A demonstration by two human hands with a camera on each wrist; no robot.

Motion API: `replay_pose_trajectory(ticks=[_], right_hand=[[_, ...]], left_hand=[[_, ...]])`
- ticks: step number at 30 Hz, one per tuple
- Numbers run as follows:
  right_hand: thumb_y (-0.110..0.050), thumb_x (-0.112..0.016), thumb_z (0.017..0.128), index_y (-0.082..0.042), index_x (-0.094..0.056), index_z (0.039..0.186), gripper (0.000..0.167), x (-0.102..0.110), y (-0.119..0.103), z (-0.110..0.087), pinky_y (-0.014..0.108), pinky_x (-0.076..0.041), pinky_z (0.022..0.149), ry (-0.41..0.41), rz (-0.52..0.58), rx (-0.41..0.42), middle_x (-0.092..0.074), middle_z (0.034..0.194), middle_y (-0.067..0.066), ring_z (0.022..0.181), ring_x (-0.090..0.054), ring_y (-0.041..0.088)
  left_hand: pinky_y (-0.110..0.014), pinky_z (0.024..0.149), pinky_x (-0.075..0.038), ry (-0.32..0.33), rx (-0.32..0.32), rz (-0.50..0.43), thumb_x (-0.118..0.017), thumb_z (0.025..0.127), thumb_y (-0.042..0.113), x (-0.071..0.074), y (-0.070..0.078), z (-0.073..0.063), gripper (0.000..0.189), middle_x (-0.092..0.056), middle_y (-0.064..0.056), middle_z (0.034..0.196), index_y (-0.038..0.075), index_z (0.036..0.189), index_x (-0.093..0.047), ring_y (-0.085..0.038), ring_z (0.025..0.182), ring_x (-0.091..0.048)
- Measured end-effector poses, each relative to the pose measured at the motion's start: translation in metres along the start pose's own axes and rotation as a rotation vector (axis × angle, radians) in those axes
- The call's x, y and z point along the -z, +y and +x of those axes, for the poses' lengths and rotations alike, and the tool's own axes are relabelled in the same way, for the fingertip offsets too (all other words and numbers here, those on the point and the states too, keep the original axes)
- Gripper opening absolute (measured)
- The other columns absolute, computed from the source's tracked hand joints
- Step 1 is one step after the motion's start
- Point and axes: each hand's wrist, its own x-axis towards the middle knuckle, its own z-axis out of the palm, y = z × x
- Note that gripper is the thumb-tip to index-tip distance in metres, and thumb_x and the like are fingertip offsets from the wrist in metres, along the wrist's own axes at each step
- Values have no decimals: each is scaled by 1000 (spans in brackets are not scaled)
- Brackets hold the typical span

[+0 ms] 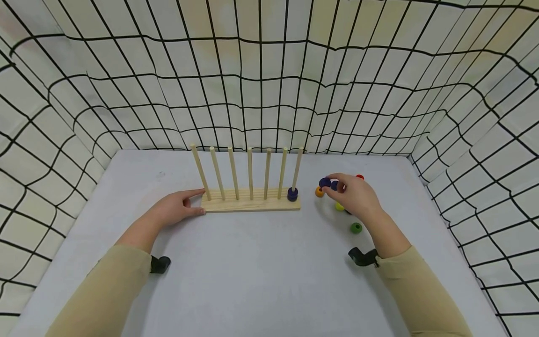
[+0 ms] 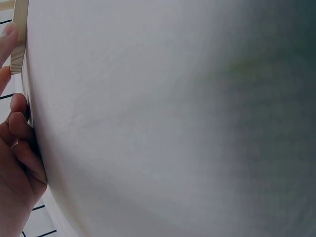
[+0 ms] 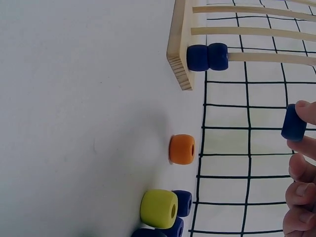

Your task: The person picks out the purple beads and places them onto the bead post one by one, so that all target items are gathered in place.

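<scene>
On a white table (image 1: 252, 271), a person's left hand (image 1: 172, 208) grips the left end of a wooden peg rack (image 1: 251, 205) between thumb and forefinger. Right of the rack, the right hand (image 1: 355, 194) pinches a blue bead (image 3: 294, 123), raised near loose orange (image 3: 182, 149) and yellow beads (image 3: 157, 208). Two blue beads (image 3: 207, 57) sit on the rightmost peg (image 3: 266, 58).
</scene>
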Motion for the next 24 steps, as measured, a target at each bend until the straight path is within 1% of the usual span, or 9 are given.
replay_pose_trajectory(ticks=[10,18,24], right_hand=[[-46,-65,94,-19,-62,132,47,-1,-4,1,34,-38,56,75,36,31,-58,81,0,62,-49,19],[-51,-64,94,-19,-63,131,49,-1,-10,3,33,-38,56,108,60,43,-57,81,1,65,-48,19],[-48,-64,94,-20,-63,131,47,1,-15,4,35,-38,60,124,88,30,-56,81,2,68,-48,21]], left_hand=[[-35,64,-34,-2,1,-2,-70,86,59,0,-1,0,82,-50,-5,84,22,153,-41,-20,72,-44],[-35,64,-34,0,-2,-4,-70,86,58,1,0,0,82,-49,-5,83,20,153,-41,-20,72,-44],[-35,63,-33,-2,0,-7,-70,85,59,0,0,-1,83,-49,-5,83,21,153,-40,-20,72,-43]])
